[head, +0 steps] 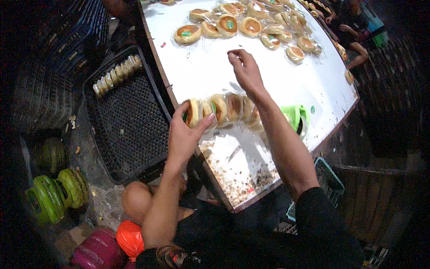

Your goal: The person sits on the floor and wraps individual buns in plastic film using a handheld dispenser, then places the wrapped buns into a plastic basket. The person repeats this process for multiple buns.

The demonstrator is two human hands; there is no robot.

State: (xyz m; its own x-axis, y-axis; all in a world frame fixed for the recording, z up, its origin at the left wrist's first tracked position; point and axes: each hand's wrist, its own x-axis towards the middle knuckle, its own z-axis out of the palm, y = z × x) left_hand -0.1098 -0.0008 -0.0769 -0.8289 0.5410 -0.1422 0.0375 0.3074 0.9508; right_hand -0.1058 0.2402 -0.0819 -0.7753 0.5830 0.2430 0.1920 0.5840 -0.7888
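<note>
My left hand [188, 134] grips the near left end of a row of plastic-wrapped round buns [226, 109], stood on edge side by side on the white tabletop [208, 72]. Above that row my right hand [245, 69] hangs over the table with its fingers curled; no object shows in it. Beyond it lies a loose spread of wrapped round buns [251, 27], some bearing green labels. A green tape dispenser [295, 116] stands right of the row, partly behind my right forearm. The right end of the row is also partly hidden by that forearm.
Left of the table lies a black plastic crate [126, 124] with a row of wrapped buns [117, 74] along its far side. Green gas cylinders [50, 198], a pink one [97, 250] and a red plastic bag [130, 237] are at lower left. Another person [352, 30] sits at upper right.
</note>
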